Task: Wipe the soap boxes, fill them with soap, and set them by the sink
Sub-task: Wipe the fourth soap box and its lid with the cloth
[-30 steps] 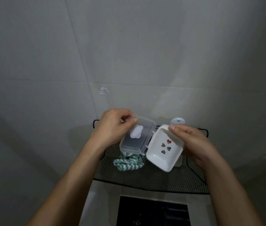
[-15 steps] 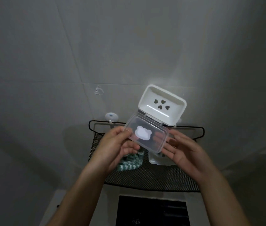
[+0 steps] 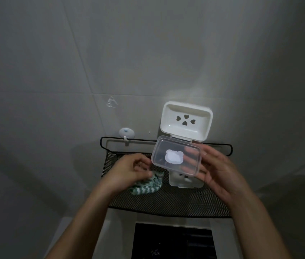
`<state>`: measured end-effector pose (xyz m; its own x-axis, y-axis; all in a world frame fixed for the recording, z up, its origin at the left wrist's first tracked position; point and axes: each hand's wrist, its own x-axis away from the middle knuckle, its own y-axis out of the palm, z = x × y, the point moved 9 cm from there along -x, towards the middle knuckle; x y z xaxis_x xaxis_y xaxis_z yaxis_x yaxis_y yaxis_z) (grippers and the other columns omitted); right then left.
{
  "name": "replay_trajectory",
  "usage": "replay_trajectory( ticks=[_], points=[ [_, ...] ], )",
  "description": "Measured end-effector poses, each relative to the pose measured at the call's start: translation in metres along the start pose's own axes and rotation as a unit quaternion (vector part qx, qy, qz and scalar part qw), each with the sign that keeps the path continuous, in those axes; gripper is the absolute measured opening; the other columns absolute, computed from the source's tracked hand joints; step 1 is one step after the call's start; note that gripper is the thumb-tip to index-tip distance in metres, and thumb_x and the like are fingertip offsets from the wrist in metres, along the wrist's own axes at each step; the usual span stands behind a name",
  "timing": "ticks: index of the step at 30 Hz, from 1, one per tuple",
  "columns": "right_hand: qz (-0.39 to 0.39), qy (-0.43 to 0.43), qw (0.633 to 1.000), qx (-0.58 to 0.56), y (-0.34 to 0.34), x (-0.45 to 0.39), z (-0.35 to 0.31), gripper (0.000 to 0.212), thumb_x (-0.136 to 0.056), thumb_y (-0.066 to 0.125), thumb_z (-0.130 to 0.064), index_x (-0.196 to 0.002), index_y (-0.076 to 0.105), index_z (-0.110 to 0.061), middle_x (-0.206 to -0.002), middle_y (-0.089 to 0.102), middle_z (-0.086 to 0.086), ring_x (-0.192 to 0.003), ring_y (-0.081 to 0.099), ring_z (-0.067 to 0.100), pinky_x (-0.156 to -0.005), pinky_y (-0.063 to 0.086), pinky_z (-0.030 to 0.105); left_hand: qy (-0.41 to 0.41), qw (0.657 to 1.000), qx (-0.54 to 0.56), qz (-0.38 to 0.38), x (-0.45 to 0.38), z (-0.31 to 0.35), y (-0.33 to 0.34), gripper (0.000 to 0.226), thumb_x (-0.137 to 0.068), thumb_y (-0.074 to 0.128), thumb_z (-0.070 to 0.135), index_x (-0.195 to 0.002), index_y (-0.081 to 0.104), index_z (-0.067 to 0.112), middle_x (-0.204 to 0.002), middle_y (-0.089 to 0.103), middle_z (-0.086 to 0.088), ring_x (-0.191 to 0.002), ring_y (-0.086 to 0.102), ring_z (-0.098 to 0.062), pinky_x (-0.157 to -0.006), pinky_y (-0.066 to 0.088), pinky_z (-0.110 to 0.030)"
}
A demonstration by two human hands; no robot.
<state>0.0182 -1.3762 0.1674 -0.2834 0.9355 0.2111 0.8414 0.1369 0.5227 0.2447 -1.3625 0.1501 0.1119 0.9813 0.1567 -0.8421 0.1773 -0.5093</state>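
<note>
An open soap box is held up in front of the tiled wall. Its white base (image 3: 186,122) with heart-shaped holes stands on top, and its clear lid (image 3: 176,157) with a white bear shape hangs below. My right hand (image 3: 217,171) holds the lid, with fingers behind it and thumb at its right edge. My left hand (image 3: 133,171) is just left of the lid with fingers curled, right above a green-and-white cloth (image 3: 146,186). A second soap box (image 3: 185,182) lies shut on the black mesh shelf (image 3: 166,204), partly hidden by the lid.
The shelf's wire rail (image 3: 140,140) runs along the wall. A white hook (image 3: 126,133) and a clear hook (image 3: 112,102) stick to the tiles. Below the shelf lies a dark rectangular opening (image 3: 174,242) in a white surface.
The box was swung up so the white base stands above the lid. My left hand has let go of the lid and dropped toward the cloth. My right hand now holds the box alone.
</note>
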Motion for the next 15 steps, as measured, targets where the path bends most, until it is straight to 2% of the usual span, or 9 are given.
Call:
replay_trajectory(
  ticks=[2, 3, 5, 7, 12, 15],
  points=[
    [0.006, -0.004, 1.000, 0.018, 0.000, 0.002, -0.004, 0.058, -0.054, 0.087, -0.022, -0.109, 0.075, -0.007, -0.116, 0.072, 0.019, -0.096, 0.075, 0.030, -0.064, 0.062, 0.035, -0.014, 0.978, -0.210, 0.000, -0.012, -0.012, 0.005, 0.045, -0.080, 0.079, 0.028, -0.122, 0.065, 0.028, -0.121, 0.066, 0.004, -0.105, 0.063, -0.015, -0.093, 0.051, -0.032],
    [0.010, -0.004, 1.000, 0.019, 0.000, 0.002, -0.005, 0.065, -0.052, 0.087, -0.023, -0.113, 0.072, -0.006, -0.116, 0.072, 0.020, -0.095, 0.075, 0.030, -0.064, 0.062, 0.034, -0.018, 0.965, -0.261, -0.018, -0.016, -0.017, 0.014, 0.050, -0.081, 0.078, 0.027, -0.128, 0.061, 0.028, -0.126, 0.063, 0.005, -0.109, 0.061, -0.015, -0.092, 0.049, -0.029],
    [0.017, -0.002, 1.000, 0.016, 0.000, 0.003, -0.006, 0.074, -0.051, 0.086, -0.023, -0.120, 0.068, -0.003, -0.117, 0.072, 0.020, -0.097, 0.074, 0.031, -0.065, 0.062, 0.034, -0.025, 0.955, -0.291, -0.055, -0.024, -0.030, 0.035, 0.054, -0.081, 0.075, 0.021, -0.132, 0.059, 0.027, -0.127, 0.064, 0.001, -0.112, 0.060, -0.019, -0.090, 0.049, -0.028],
    [0.020, -0.002, 1.000, 0.019, -0.001, 0.004, -0.006, 0.073, -0.053, 0.085, -0.023, -0.121, 0.066, -0.002, -0.118, 0.072, 0.019, -0.100, 0.074, 0.032, -0.067, 0.062, 0.035, -0.030, 0.948, -0.310, -0.061, -0.029, -0.038, 0.043, 0.054, -0.080, 0.074, 0.017, -0.131, 0.058, 0.025, -0.126, 0.066, -0.002, -0.112, 0.061, -0.022, -0.088, 0.049, -0.029],
    [0.028, 0.003, 1.000, 0.012, -0.005, 0.005, -0.004, 0.056, -0.069, 0.078, -0.014, -0.122, 0.066, 0.000, -0.116, 0.073, 0.018, -0.102, 0.073, 0.032, -0.070, 0.064, 0.037, -0.035, 0.934, -0.350, -0.065, -0.038, -0.046, 0.048, 0.047, -0.082, 0.070, 0.017, -0.128, 0.061, 0.023, -0.121, 0.068, -0.005, -0.111, 0.062, -0.025, -0.085, 0.048, -0.028],
    [0.030, 0.005, 1.000, 0.002, -0.006, 0.004, -0.003, 0.047, -0.077, 0.073, -0.008, -0.122, 0.064, 0.005, -0.117, 0.072, 0.020, -0.106, 0.072, 0.032, -0.073, 0.064, 0.039, -0.046, 0.938, -0.340, -0.048, -0.039, -0.050, 0.045, 0.034, -0.084, 0.068, 0.018, -0.117, 0.065, 0.015, -0.117, 0.068, -0.009, -0.106, 0.064, -0.026, -0.080, 0.047, -0.028]
  ],
)
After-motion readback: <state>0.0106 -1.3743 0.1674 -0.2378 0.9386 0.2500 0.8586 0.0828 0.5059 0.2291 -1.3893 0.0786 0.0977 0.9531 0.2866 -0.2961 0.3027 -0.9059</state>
